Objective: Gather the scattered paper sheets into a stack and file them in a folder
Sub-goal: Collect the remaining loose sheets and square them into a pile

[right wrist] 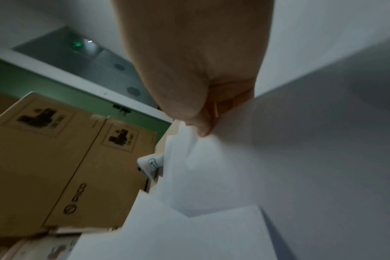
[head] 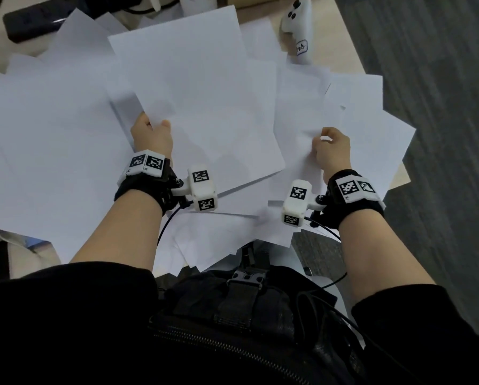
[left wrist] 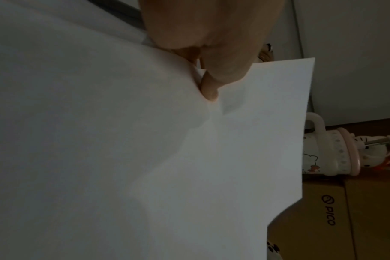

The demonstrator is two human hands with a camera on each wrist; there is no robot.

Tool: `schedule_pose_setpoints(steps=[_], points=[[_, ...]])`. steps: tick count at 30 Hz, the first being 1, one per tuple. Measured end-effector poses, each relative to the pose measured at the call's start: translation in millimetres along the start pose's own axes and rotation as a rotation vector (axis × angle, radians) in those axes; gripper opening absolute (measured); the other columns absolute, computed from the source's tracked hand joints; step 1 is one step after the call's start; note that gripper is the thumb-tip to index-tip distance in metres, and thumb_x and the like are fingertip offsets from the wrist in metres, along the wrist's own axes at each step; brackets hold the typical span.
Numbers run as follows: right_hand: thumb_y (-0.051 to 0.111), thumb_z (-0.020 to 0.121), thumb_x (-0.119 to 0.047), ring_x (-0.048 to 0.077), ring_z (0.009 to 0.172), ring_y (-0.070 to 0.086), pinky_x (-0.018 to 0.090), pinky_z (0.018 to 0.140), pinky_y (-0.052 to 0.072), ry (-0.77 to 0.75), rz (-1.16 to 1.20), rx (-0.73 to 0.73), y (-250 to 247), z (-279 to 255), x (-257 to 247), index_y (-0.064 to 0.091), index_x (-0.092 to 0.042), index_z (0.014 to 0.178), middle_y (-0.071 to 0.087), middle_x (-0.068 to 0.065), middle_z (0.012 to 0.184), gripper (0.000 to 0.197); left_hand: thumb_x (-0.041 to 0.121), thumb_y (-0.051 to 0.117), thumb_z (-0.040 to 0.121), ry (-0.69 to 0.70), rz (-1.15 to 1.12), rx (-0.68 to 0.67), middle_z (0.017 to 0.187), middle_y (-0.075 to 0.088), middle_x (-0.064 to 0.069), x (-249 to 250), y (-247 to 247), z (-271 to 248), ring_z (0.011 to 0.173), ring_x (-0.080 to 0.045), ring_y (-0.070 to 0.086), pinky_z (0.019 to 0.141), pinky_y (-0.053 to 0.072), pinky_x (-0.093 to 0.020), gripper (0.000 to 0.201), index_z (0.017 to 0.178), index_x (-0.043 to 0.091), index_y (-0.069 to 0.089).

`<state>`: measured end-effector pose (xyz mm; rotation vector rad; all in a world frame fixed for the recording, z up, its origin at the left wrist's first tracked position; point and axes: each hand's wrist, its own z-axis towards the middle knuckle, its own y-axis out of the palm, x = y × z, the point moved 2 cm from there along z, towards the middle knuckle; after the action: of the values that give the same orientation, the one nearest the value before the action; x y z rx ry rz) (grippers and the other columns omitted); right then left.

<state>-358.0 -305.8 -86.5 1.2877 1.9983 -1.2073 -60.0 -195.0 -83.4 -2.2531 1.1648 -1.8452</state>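
A: Sheets (head: pixel 66 129) scattered across desk (head: pixel 341 37), overlapping.
B: Left hand (head: pixel 151 134) pinching raised sheet (head: pixel 194 93). Right hand (head: pixel 331 151) pinching another sheet (head: pixel 296 112), fingers curled.

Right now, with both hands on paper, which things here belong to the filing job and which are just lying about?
Job:
- scattered paper sheets
- lifted sheets held by the left hand
- sheet pinched by the right hand
No folder is visible.

Lying about:
- white controller
- black device
- cartoon mug
- cardboard boxes
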Motion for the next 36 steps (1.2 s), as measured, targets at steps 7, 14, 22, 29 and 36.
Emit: schedule_pose_setpoints(steps=[7, 14, 22, 29, 36], points=[[0.043, 0.094, -0.007, 0.023, 0.112, 0.057, 0.027, 0.096, 0.04, -0.119, -0.276, 0.014, -6.5, -1.2, -33.2, 0.064, -0.016, 0.121, 0.064, 0.008, 0.121, 0.035, 0.002, 0.056, 0.084, 0.219, 0.062, -0.238, 0.08, 0.055, -0.001, 18.4, 0.2, 1.2, 0.079, -0.017, 0.049, 0.071, 0.042, -0.022, 0.029, 0.07, 0.027, 0.051], [0.034, 0.099, -0.018, 0.013, 0.134, 0.033, 0.05, 0.116, 0.005, -0.132, -0.258, 0.065, -3.3, -0.1, -35.4, 0.047, -0.03, 0.136, 0.05, -0.009, 0.137, 0.041, 0.003, 0.057, 0.084, 0.224, 0.128, -0.292, 0.078, 0.057, 0.006, 16.8, 15.0, 0.6, 0.081, -0.018, 0.052, 0.079, 0.048, -0.031, 0.017, 0.08, 0.019, 0.058], [0.053, 0.083, -0.017, 0.023, 0.08, 0.04, 0.033, 0.076, 0.041, 0.187, -0.19, 0.158, -24.1, -5.2, 13.6, 0.054, -0.003, 0.079, 0.045, 0.011, 0.089, 0.015, 0.003, 0.055, 0.082, 0.144, 0.182, -0.292, 0.083, 0.059, -0.005, 13.2, 38.4, -4.3, 0.078, -0.02, 0.053, 0.078, 0.052, -0.037, 0.03, 0.066, 0.027, 0.049], [0.056, 0.089, -0.002, 0.016, 0.074, 0.055, 0.032, 0.073, 0.055, 0.254, 0.275, 0.027, -23.1, -23.0, 22.0, 0.05, -0.003, 0.119, 0.055, 0.009, 0.095, 0.031, 0.0, 0.052, 0.08, 0.168, 0.209, -0.316, 0.083, 0.061, -0.006, 2.5, 57.2, -16.8, 0.076, -0.021, 0.054, 0.073, 0.05, -0.031, 0.019, 0.093, 0.004, 0.065], [0.058, 0.079, 0.002, 0.028, 0.057, 0.064, 0.038, 0.06, 0.058, 0.386, 0.107, 0.121, -33.3, -35.3, 41.4, 0.062, 0.0, 0.074, 0.065, 0.015, 0.072, 0.007, -0.006, 0.041, 0.08, 0.308, 0.342, -0.395, 0.071, 0.042, -0.012, 5.4, 63.4, -26.9, 0.07, -0.02, 0.032, 0.059, 0.024, -0.025, 0.019, 0.074, 0.005, 0.054]])
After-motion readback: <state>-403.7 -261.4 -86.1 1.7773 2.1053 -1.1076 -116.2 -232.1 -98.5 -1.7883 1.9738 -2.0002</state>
